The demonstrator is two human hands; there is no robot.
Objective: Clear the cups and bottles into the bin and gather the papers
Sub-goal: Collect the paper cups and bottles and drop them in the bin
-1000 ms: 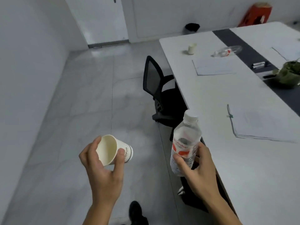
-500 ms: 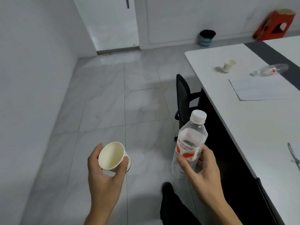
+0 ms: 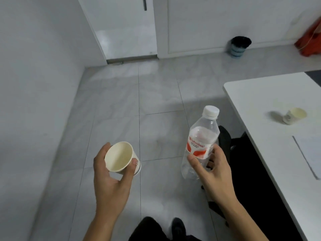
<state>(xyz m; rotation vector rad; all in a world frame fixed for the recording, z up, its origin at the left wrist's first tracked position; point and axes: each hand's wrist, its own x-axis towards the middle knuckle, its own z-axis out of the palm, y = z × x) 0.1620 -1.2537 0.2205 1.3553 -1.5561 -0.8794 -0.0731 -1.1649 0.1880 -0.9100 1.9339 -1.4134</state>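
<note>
Grey floor tiles point(image 3: 156, 94) run to a far bin point(image 3: 238, 46); left hand point(image 3: 111, 180) grips a cup point(image 3: 119, 157), right hand point(image 3: 215, 173) grips a bottle point(image 3: 201, 141) beside the worktop point(image 3: 260, 94).

Grey tiled floor point(image 3: 156, 94) meets a white wall point(image 3: 34, 66) at left and a white door point(image 3: 121, 28) with a dark vertical handle point(image 3: 145, 4) at rear. White table point(image 3: 260, 94) at right; black chair point(image 3: 243, 162) beside its edge. Red-orange object point(image 3: 311, 42), cropped, far right. Dark shoe point(image 3: 178, 226), bottom centre.

matt paper cup point(image 3: 119, 156), clear plastic bottle point(image 3: 201, 141), seemingly glossy floor tiles point(image 3: 156, 94)
</note>
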